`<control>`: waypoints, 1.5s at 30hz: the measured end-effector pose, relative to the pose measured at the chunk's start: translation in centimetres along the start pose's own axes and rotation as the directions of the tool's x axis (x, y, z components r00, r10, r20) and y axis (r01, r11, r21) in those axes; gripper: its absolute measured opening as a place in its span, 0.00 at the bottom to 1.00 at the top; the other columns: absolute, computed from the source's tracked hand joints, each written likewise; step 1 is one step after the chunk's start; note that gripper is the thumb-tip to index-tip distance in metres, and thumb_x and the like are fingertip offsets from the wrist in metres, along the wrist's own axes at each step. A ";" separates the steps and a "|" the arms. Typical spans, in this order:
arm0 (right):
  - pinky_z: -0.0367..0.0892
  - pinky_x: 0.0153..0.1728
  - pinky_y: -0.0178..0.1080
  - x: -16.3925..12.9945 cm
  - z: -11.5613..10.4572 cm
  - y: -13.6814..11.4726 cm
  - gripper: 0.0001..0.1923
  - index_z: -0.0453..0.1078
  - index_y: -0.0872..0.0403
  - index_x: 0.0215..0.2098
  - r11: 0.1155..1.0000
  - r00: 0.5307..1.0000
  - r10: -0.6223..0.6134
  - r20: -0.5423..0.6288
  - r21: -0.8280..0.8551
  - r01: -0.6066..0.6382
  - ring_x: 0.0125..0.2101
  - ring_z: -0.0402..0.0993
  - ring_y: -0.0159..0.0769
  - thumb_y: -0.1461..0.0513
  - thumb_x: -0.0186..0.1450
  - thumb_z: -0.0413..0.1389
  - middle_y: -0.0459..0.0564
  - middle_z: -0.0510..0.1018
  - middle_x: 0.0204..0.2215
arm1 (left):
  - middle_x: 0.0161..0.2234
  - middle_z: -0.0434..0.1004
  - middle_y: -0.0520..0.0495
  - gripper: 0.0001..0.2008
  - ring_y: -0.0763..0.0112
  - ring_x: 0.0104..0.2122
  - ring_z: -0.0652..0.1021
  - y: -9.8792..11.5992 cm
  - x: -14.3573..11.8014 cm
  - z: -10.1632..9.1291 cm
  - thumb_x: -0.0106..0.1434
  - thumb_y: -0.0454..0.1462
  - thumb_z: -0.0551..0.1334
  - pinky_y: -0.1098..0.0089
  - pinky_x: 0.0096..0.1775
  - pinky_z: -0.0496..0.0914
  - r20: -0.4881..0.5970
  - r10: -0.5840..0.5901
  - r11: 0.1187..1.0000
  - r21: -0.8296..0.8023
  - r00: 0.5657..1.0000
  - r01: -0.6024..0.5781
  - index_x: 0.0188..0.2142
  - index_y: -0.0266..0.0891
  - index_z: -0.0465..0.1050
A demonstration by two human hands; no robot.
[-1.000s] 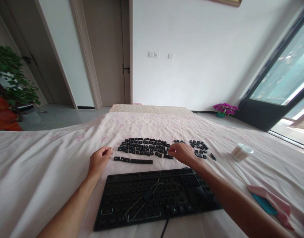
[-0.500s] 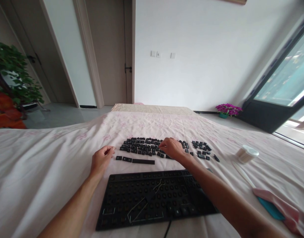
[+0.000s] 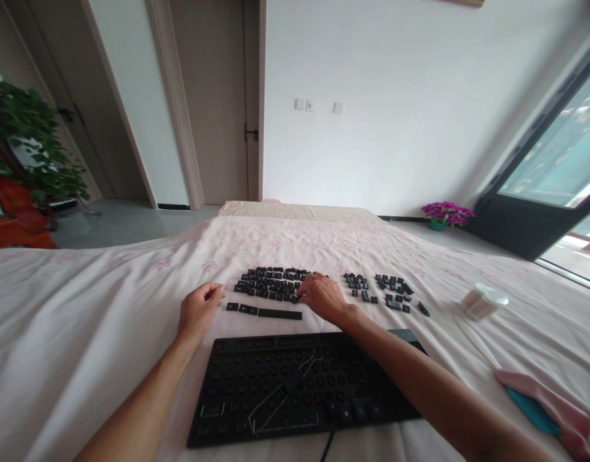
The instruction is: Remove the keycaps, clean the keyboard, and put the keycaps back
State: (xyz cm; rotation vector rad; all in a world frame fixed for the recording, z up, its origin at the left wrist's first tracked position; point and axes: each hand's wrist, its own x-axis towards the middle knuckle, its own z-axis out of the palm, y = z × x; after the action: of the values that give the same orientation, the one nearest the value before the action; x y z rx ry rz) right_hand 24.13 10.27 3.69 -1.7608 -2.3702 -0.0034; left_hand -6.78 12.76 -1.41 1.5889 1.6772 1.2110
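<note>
Rows of loose black keycaps (image 3: 270,283) lie on the pink floral cloth. My right hand (image 3: 321,296) reaches over their right side, its fingertips drawn together at a keycap (image 3: 294,299) near the end of a row; the fingers partly cover it. Left of the rows, my left hand (image 3: 202,305) rests on the cloth in a pinch; what it holds, if anything, is too small to make out. Below both hands lies a black keyboard (image 3: 256,359) stripped of most keycaps. A wire keycap puller (image 3: 288,388) lies across it. A long spacebar (image 3: 279,314) sits between keyboard and rows.
To the right are two smaller groups of keycaps (image 3: 391,282), a clear round tub of cotton swabs (image 3: 482,301), and a pink and teal brush-like item (image 3: 530,398). A cable (image 3: 327,446) runs from the keyboard's near edge. The cloth (image 3: 107,308) is wrinkled.
My right hand has moved left and slightly nearer over the keycaps, uncovering the group to its right. My left hand keeps its pinch in nearly the same place.
</note>
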 end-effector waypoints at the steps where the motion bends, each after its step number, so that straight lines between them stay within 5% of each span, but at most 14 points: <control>1: 0.61 0.38 0.34 0.0 0.0 -0.1 0.07 0.78 0.45 0.35 1.000 1.000 0.015 -0.003 -0.001 -0.015 0.44 0.68 0.38 0.61 0.60 0.59 0.45 0.77 0.38 | 0.30 0.81 0.49 0.18 0.65 0.30 0.80 0.0 0.0 0.0 0.58 0.51 0.59 0.71 0.34 0.68 0.000 0.001 1.000 -0.002 1.000 -0.001 0.37 0.41 0.76; 10: 0.61 0.36 0.33 0.0 -1.3 -0.9 0.05 0.78 0.46 0.32 0.986 0.988 0.148 0.036 0.071 -0.150 0.40 0.72 0.35 0.59 0.58 0.60 0.44 0.78 0.37 | 0.31 0.82 0.49 0.17 0.66 0.31 0.79 -0.2 0.0 0.0 0.59 0.50 0.58 0.71 0.35 0.69 0.025 0.065 0.997 0.040 0.998 -0.066 0.36 0.41 0.77; 19: 0.62 0.38 0.33 -0.9 -2.4 -3.1 0.10 0.78 0.45 0.37 0.992 0.996 0.073 0.058 0.101 -0.078 0.42 0.74 0.36 0.61 0.63 0.55 0.44 0.80 0.39 | 0.43 0.79 0.50 0.16 0.68 0.33 0.77 0.5 -0.5 -0.1 0.60 0.48 0.58 0.70 0.39 0.69 0.168 0.225 0.950 0.182 0.960 -0.254 0.41 0.44 0.78; 26: 0.59 0.38 0.35 -4.5 -2.3 -7.8 0.11 0.76 0.51 0.34 0.971 0.974 -0.226 -0.030 0.076 0.228 0.37 0.70 0.34 0.64 0.67 0.51 0.47 0.77 0.33 | 0.42 0.80 0.50 0.20 0.65 0.41 0.77 0.3 -0.4 -0.1 0.64 0.51 0.52 0.71 0.43 0.67 0.249 0.220 0.949 0.169 0.943 -0.266 0.40 0.46 0.79; 31: 0.55 0.31 0.39 -9.5 -2.9 -11.5 0.06 0.69 0.52 0.29 0.875 0.872 -0.483 -0.083 -0.001 0.485 0.31 0.63 0.35 0.62 0.64 0.55 0.46 0.74 0.30 | 0.41 0.81 0.51 0.20 0.65 0.38 0.78 -0.3 -0.2 0.0 0.63 0.51 0.54 0.72 0.39 0.68 0.216 0.146 0.972 0.151 0.965 -0.181 0.42 0.45 0.78; 39: 0.48 0.23 0.39 -14.3 -0.4 -13.1 0.11 0.63 0.53 0.24 0.777 0.765 -0.621 -0.169 -0.010 0.629 0.25 0.59 0.32 0.61 0.62 0.59 0.43 0.70 0.24 | 0.42 0.81 0.52 0.18 0.65 0.41 0.78 -0.1 -0.3 -0.2 0.62 0.48 0.54 0.72 0.41 0.67 0.228 0.149 0.951 0.232 0.962 -0.202 0.42 0.48 0.78; 42: 0.51 0.25 0.38 -14.3 -0.9 -12.9 0.09 0.66 0.52 0.26 0.784 0.780 -0.607 -0.153 0.045 0.619 0.26 0.61 0.32 0.61 0.62 0.58 0.43 0.72 0.25 | 0.42 0.81 0.51 0.17 0.65 0.41 0.78 0.1 -0.4 -0.1 0.62 0.47 0.54 0.72 0.41 0.67 0.235 0.173 0.943 0.240 0.957 -0.229 0.42 0.48 0.78; 45: 0.56 0.31 0.37 -12.4 -2.3 -11.8 0.08 0.71 0.51 0.28 0.856 0.867 -0.481 -0.129 0.145 0.496 0.30 0.66 0.32 0.63 0.65 0.54 0.45 0.75 0.28 | 0.42 0.81 0.51 0.17 0.65 0.39 0.78 0.2 -0.5 -0.2 0.61 0.47 0.54 0.71 0.42 0.68 0.232 0.197 0.946 0.211 0.953 -0.247 0.40 0.47 0.79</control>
State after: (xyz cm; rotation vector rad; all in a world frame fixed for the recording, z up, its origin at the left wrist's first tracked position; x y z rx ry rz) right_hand 16.69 -5.21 5.37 -1.0197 -2.5912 0.0518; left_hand -6.73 12.26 -1.26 2.0238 1.5858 0.9316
